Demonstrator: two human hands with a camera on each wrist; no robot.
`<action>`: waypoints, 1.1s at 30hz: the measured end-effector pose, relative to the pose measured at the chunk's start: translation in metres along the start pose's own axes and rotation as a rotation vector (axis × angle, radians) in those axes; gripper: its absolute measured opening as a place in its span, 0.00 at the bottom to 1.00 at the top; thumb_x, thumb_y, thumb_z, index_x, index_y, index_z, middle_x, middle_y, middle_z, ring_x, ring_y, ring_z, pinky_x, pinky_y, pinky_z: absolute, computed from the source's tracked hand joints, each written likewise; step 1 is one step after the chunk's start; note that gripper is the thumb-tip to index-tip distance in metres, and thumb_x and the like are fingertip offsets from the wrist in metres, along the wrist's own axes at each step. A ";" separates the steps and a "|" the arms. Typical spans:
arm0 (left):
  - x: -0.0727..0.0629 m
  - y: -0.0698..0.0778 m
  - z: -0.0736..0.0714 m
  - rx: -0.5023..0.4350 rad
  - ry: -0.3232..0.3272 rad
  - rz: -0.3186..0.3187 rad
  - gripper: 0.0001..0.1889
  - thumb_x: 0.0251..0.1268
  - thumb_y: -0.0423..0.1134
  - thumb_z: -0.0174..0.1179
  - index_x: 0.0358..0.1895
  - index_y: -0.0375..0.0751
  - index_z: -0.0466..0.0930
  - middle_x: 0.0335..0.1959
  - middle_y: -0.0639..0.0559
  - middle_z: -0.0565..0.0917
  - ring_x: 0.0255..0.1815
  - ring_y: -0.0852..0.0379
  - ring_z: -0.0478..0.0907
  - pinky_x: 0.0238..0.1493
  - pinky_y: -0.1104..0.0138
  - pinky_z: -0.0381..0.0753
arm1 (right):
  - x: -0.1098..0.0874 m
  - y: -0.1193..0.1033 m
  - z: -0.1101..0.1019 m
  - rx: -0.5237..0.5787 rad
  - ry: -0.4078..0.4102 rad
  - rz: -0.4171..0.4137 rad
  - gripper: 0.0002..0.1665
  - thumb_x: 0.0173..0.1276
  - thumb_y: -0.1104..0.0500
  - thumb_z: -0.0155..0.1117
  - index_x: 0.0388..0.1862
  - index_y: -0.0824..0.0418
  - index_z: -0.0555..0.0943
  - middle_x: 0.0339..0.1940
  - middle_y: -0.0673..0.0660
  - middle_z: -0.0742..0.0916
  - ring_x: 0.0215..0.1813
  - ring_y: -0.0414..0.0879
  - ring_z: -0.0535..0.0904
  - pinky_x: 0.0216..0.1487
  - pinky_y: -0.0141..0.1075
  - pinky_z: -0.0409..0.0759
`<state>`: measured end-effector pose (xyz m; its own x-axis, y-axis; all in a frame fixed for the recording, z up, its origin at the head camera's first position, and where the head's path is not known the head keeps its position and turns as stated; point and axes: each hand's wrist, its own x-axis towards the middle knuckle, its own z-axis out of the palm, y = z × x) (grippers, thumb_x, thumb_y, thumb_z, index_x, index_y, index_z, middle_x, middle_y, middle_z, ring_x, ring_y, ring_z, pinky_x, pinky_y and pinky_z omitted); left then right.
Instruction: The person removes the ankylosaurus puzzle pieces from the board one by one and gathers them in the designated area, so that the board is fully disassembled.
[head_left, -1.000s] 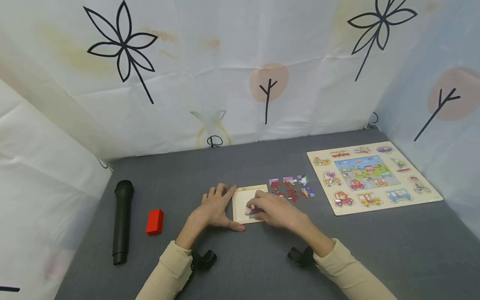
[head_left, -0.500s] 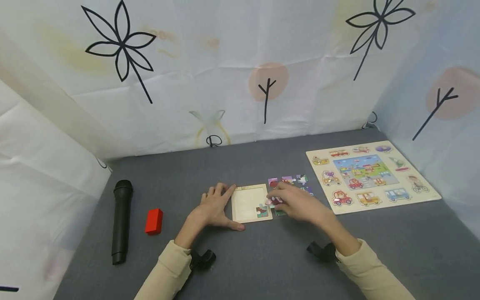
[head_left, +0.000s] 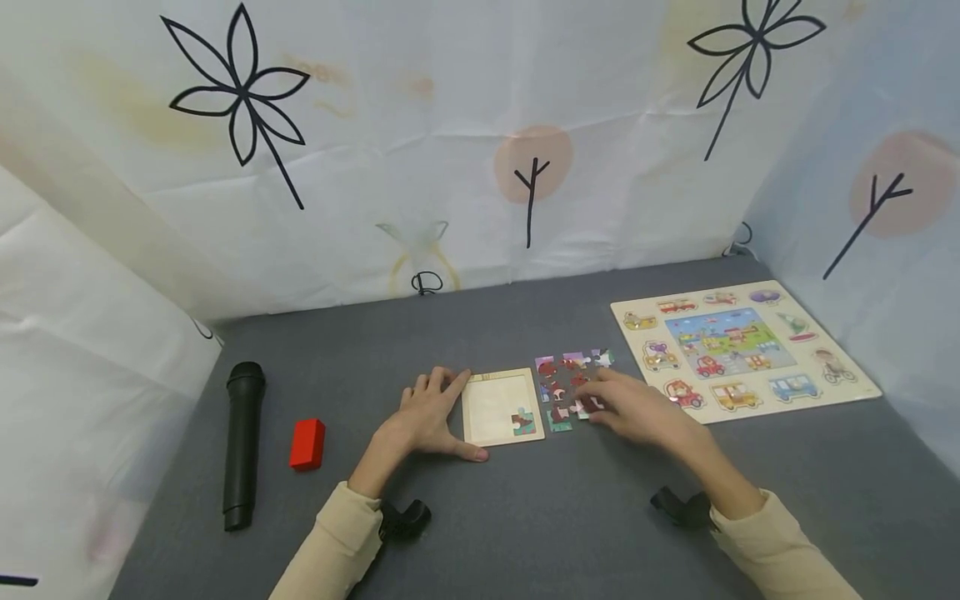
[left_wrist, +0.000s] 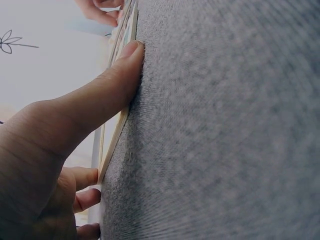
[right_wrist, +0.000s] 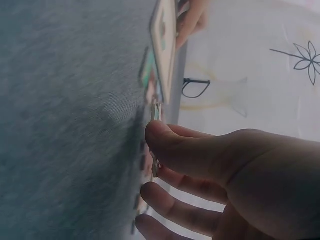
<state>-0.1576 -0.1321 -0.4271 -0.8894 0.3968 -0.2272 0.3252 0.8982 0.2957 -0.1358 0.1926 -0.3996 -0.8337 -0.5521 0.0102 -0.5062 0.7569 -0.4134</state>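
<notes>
A small square wooden puzzle tray (head_left: 491, 408) lies on the table, with one jigsaw piece (head_left: 523, 422) in its near right corner. My left hand (head_left: 427, 423) is spread along its left side, thumb at the near edge and fingertips by the far left corner. In the left wrist view, the thumb (left_wrist: 107, 90) presses against the tray's edge. My right hand (head_left: 641, 408) pinches a puzzle piece (right_wrist: 156, 112) between thumb and fingers, over the right part of the loose pieces. Those loose puzzle pieces (head_left: 560, 419), red, purple and green, lie in rows right of the tray.
A large wooden vehicle puzzle board (head_left: 772, 396) lies at the back right, close beyond the right hand. On the left are a black microphone (head_left: 243, 446) and a red block (head_left: 307, 443). A white printed curtain (head_left: 360, 167) borders the grey table (head_left: 390, 333).
My right hand has moved right, from over the tray to the loose pieces, with a piece between its fingers. The piece in the tray's corner has come into sight. My left hand stays put.
</notes>
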 end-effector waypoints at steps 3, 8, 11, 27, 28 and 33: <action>0.000 0.000 0.001 -0.003 -0.003 0.000 0.68 0.36 0.73 0.77 0.83 0.50 0.54 0.70 0.42 0.64 0.65 0.40 0.65 0.61 0.45 0.67 | -0.004 0.003 0.002 0.005 -0.007 0.005 0.17 0.67 0.64 0.71 0.55 0.60 0.86 0.42 0.51 0.83 0.38 0.37 0.75 0.38 0.34 0.75; 0.001 0.000 0.001 -0.006 -0.006 -0.001 0.68 0.36 0.73 0.77 0.83 0.50 0.53 0.70 0.42 0.64 0.65 0.41 0.65 0.62 0.45 0.66 | -0.005 0.005 0.005 -0.002 -0.006 0.008 0.18 0.66 0.64 0.72 0.55 0.60 0.86 0.43 0.51 0.84 0.39 0.38 0.77 0.40 0.35 0.77; 0.001 0.000 0.002 -0.011 -0.006 -0.004 0.68 0.36 0.73 0.77 0.83 0.49 0.53 0.70 0.43 0.64 0.65 0.41 0.65 0.62 0.45 0.66 | -0.005 0.005 0.006 -0.014 -0.005 0.007 0.18 0.66 0.63 0.73 0.55 0.59 0.86 0.45 0.52 0.85 0.40 0.40 0.79 0.41 0.37 0.79; 0.001 0.000 0.001 -0.009 -0.006 -0.004 0.68 0.36 0.73 0.77 0.83 0.50 0.53 0.70 0.43 0.64 0.66 0.41 0.65 0.61 0.45 0.67 | -0.001 -0.002 0.002 -0.023 0.005 -0.009 0.19 0.65 0.60 0.74 0.55 0.56 0.87 0.42 0.52 0.83 0.37 0.38 0.74 0.38 0.36 0.75; 0.001 0.000 0.001 -0.009 -0.008 -0.004 0.68 0.36 0.73 0.77 0.83 0.50 0.53 0.70 0.43 0.64 0.66 0.41 0.65 0.61 0.45 0.67 | 0.000 -0.003 0.001 -0.022 0.009 -0.012 0.19 0.66 0.59 0.74 0.55 0.56 0.86 0.41 0.52 0.83 0.36 0.38 0.73 0.38 0.35 0.75; 0.001 -0.001 0.001 -0.012 -0.013 -0.004 0.68 0.37 0.73 0.77 0.83 0.51 0.53 0.70 0.43 0.64 0.65 0.41 0.65 0.60 0.46 0.66 | 0.006 -0.014 0.001 -0.026 0.024 -0.031 0.20 0.66 0.59 0.73 0.58 0.58 0.86 0.44 0.55 0.84 0.36 0.39 0.75 0.37 0.35 0.76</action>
<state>-0.1583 -0.1324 -0.4282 -0.8864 0.3959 -0.2400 0.3181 0.8975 0.3055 -0.1341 0.1786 -0.3944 -0.8226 -0.5668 0.0448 -0.5369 0.7486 -0.3890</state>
